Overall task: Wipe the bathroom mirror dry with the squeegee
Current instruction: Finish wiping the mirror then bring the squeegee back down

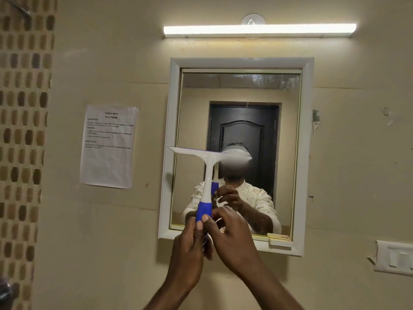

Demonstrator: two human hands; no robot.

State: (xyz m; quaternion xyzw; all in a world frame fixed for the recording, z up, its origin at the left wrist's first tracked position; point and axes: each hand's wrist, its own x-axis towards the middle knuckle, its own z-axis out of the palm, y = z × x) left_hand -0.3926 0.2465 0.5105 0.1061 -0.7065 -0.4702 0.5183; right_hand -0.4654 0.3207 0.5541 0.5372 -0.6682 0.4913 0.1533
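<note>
The bathroom mirror [241, 97] hangs on the wall in a white frame [307, 153], with wet smears near its top right corner. A squeegee [209, 173] with a white head and blue grip stands upright in front of the mirror's lower left part, its blade level and spanning from the left frame toward the middle. My left hand [190, 249] wraps the bottom of the blue grip. My right hand [228, 238] pinches the grip from the right, thumb on the blue part. Whether the blade touches the glass I cannot tell.
A lit tube light [259, 30] sits above the mirror. A printed paper sheet [108, 146] is stuck to the wall at left. A switch plate [395, 258] is at lower right. Mosaic tiles [22, 130] run down the far left. A small white ledge [280, 240] sits on the frame's bottom right.
</note>
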